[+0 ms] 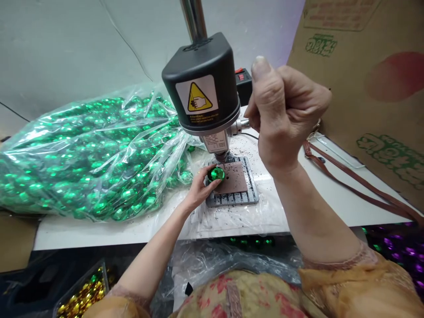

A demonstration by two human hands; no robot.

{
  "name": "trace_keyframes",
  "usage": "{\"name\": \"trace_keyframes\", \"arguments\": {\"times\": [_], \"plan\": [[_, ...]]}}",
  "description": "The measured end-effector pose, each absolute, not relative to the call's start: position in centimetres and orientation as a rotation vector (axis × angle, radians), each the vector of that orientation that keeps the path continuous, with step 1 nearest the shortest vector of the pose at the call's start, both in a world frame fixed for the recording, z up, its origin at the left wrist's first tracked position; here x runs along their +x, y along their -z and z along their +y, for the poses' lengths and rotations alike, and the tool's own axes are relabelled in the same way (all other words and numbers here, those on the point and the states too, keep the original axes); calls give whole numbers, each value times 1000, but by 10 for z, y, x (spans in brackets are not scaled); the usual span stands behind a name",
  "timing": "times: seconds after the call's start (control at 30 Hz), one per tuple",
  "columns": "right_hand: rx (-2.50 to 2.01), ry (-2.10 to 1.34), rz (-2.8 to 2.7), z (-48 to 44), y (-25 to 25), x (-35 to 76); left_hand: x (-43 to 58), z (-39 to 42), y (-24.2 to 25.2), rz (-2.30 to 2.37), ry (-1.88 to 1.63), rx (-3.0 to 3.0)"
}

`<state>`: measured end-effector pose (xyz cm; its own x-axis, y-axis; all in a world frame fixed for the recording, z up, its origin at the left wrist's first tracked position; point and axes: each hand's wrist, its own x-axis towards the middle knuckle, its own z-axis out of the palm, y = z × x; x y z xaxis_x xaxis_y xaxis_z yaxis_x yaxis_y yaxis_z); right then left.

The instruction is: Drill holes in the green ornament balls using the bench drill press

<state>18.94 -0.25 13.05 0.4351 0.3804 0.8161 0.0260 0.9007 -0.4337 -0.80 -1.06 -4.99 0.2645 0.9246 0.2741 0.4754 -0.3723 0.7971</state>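
A small bench drill press (202,84) with a black motor housing stands on the white table (334,194). My left hand (200,187) pinches a faceted green bead (216,174) on the brown pad of the drill's base plate (236,190), right under the chuck. My right hand (285,115) is a closed fist around the drill's feed lever (241,126), thumb upward, to the right of the housing.
A large clear plastic bag of green beads (86,154) fills the table's left side. A brown strap (351,176) lies to the right, before a cardboard box (367,88). Gold beads (82,293) sit in a tray lower left, purple beads (400,251) lower right.
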Motion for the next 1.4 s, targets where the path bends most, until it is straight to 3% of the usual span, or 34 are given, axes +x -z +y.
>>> {"name": "trace_keyframes", "arguments": {"times": [1.03, 1.4], "plan": [[-286, -179, -1107, 0, -132, 191, 37, -12, 66, 1362, -1161, 1832], [-308, -10, -1074, 0, -96, 188, 37, -14, 63, 1379, -1177, 1859]]}}
